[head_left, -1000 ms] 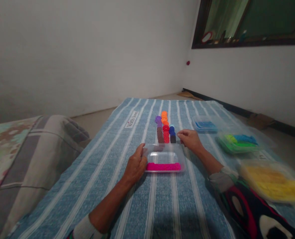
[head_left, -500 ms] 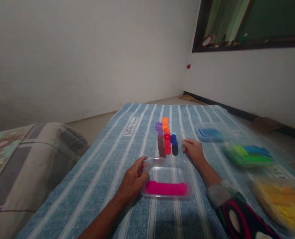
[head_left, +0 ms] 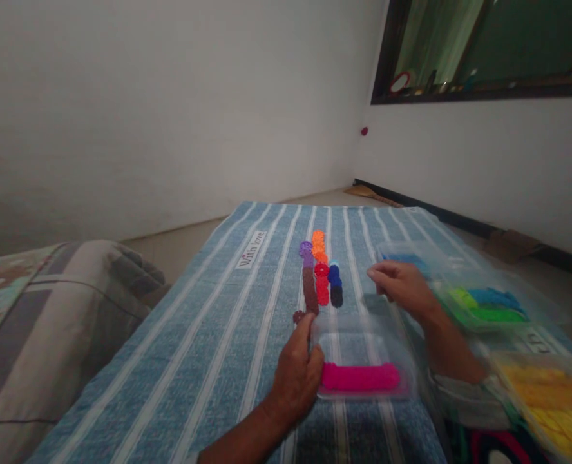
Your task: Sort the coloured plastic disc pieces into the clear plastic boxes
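Observation:
My left hand (head_left: 298, 367) grips the left wall of a clear plastic container (head_left: 363, 335), its thumb at the rim. Inside the container a row of bright pink round pieces (head_left: 361, 377) lies along the near side. My right hand (head_left: 404, 287) hovers to the upper right of the container, fingers curled together; whether anything is in them I cannot make out. Beyond the container lie overlapping rows of small notched discs: brown (head_left: 310, 290), purple (head_left: 306, 253), orange (head_left: 318, 245), red (head_left: 321, 283) and dark blue to black (head_left: 335, 283). A loose brown disc (head_left: 298, 316) is by my left fingertips.
Along the right side stand more clear containers: one with blue pieces (head_left: 404, 261), partly behind my right hand, one with green and blue pieces (head_left: 491, 306), and one with yellow and orange pieces (head_left: 554, 403). A striped blue cloth (head_left: 189, 335) covers the table. Draped fabric (head_left: 73, 322) is at left.
My left hand and the pink container have shifted right and slightly nearer, uncovering the loose brown disc. My right hand has moved right, towards the container with blue pieces.

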The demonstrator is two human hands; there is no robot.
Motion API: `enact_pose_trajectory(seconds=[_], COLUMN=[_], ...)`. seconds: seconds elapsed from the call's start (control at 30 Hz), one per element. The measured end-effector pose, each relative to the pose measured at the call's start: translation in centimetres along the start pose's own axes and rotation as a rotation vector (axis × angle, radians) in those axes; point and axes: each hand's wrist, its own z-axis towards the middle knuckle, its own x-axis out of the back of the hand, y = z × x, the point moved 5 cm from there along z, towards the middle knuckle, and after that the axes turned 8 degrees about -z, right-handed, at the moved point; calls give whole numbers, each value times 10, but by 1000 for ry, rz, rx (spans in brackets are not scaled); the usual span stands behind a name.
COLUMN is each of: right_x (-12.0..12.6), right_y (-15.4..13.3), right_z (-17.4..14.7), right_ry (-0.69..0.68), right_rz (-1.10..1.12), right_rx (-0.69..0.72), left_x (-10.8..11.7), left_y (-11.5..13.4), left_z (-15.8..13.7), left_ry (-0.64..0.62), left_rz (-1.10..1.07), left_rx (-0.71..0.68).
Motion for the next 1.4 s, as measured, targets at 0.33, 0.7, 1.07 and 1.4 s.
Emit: enact_pose_trajectory(seconds=[0.33,0.7,1.07,1.4], right_x=[-4,-31,1,9], right_y=[-74,-69,-46,-49], right_z=[-43,-39,-26,-27], right_ry=[-77,-181,-91,-83], right_rz=[-312,-566,-597,-581], right_rx=[331,359,259,245], left_x=[-22,43,43,35], left_y=[20,-4,-17,-19], left_z=[18,63,68,63], left_ry=[73,-136,-110,-199], left_rz=[132,657,523,139], left_rx=[-155,89,91,118])
